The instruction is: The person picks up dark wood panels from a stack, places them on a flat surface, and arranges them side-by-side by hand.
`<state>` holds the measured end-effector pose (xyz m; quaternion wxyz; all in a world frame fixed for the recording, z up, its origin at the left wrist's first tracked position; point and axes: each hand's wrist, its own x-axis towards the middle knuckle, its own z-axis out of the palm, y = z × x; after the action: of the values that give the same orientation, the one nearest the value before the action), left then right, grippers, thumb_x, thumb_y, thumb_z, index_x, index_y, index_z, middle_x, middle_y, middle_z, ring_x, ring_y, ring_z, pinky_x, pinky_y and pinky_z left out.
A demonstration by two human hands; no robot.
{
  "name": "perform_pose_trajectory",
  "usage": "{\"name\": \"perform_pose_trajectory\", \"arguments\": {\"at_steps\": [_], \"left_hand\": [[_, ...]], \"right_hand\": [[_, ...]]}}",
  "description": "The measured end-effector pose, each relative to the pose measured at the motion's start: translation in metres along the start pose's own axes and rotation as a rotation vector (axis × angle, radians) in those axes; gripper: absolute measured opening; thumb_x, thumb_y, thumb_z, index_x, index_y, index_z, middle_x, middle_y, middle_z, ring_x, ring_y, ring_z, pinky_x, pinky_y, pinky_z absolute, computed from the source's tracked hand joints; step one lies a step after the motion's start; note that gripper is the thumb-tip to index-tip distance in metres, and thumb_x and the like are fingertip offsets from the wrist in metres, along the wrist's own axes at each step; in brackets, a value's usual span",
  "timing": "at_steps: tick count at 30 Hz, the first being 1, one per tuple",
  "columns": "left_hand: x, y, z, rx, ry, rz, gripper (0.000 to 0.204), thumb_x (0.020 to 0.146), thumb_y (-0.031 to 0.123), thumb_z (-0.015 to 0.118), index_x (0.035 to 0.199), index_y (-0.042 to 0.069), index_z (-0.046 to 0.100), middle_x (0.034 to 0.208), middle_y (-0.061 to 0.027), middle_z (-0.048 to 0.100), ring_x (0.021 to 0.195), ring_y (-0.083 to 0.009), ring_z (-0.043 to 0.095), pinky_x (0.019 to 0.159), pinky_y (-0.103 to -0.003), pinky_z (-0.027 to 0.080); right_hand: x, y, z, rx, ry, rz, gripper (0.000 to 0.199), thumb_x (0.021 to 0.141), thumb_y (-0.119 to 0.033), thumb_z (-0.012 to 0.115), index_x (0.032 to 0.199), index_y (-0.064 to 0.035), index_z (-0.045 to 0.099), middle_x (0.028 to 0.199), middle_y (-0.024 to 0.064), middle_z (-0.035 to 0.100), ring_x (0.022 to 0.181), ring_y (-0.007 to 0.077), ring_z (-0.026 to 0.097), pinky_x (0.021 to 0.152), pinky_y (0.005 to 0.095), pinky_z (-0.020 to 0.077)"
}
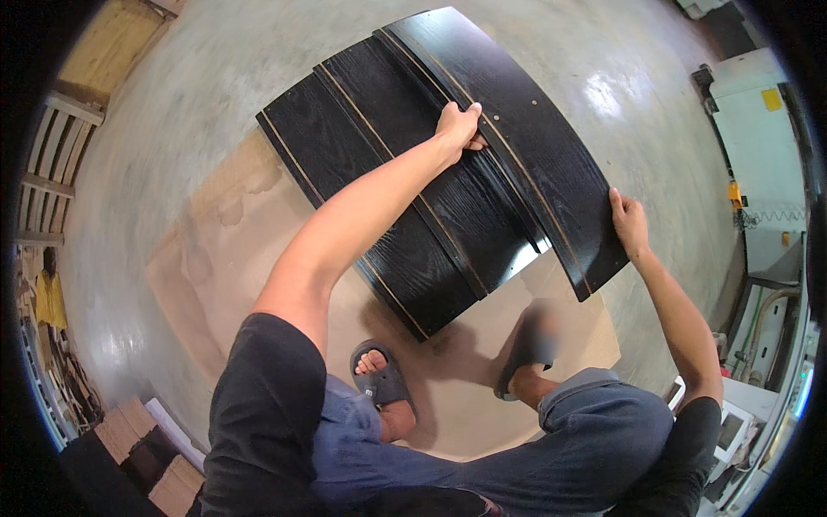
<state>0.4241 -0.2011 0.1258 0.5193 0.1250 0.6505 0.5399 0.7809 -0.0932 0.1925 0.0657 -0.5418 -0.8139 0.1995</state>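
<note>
Three glossy black wood-grain boards [431,172] are laid side by side over a brown sheet [250,258] on the concrete floor [215,77]. The top board's inner edge is gripped by the left hand [458,127]; its outer edge is clasped by the right hand [629,222]. Open floor is seen around.

floor: grey concrete floor [215,77], all around both hands | sheet: brown cardboard sheet [233,250], flat below the hands | footwear: 2 dark sandals [379,379], below the hands on the sheet | far left of the hands: wooden pallet [52,155] | right of the hands: pale machine cabinet [758,146]
</note>
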Motion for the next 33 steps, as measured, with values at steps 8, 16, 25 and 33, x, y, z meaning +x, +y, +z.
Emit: {"name": "perform_pose_trajectory", "arguments": {"at_steps": [8,16,25,33], "left_hand": [[0.029,-0.031,-0.005,0.055,0.087,0.001,0.035,0.102,0.034,0.050,0.106,0.000,0.045,0.083,-0.0109,0.064,0.061,-0.0175,0.066,0.050,-0.028,0.052],[0.041,-0.032,-0.039,0.798,0.379,0.180,0.050,0.097,0.049,0.049,0.087,0.002,0.065,0.078,-0.0151,0.070,0.067,-0.0275,0.070,0.075,-0.042,0.054],[-0.009,-0.125,0.024,0.658,0.428,0.179,0.036,0.093,0.038,0.059,0.095,0.002,0.064,0.070,-0.0138,0.069,0.060,-0.0287,0.068,0.065,-0.042,0.055],[-0.021,-0.141,0.070,0.651,0.413,0.222,0.027,0.098,0.026,0.055,0.094,0.001,0.046,0.072,-0.0165,0.066,0.060,-0.0284,0.068,0.069,-0.043,0.052]], "right_hand": [[0.025,0.019,0.040,0.041,-0.062,-0.016,0.058,0.099,-0.047,0.047,0.091,0.0084,0.064,0.069,0.0257,0.058,0.067,0.0286,0.062,0.069,0.0420,0.0476],[0.037,0.011,0.062,0.038,-0.143,-0.047,0.047,0.097,-0.038,0.053,0.097,0.0070,0.066,0.080,0.0246,0.062,0.082,0.0336,0.064,0.080,0.0418,0.0489],[0.041,0.049,0.094,0.003,-0.217,-0.302,0.056,0.095,-0.031,0.056,0.143,-0.0073,0.041,0.129,0.0244,0.054,0.123,0.0395,0.050,0.102,0.0444,0.0413],[0.049,0.039,0.104,0.096,-0.218,-0.284,0.051,0.100,-0.026,0.048,0.148,-0.0196,0.036,0.133,0.0230,0.054,0.118,0.0398,0.055,0.098,0.0432,0.0447]]}}
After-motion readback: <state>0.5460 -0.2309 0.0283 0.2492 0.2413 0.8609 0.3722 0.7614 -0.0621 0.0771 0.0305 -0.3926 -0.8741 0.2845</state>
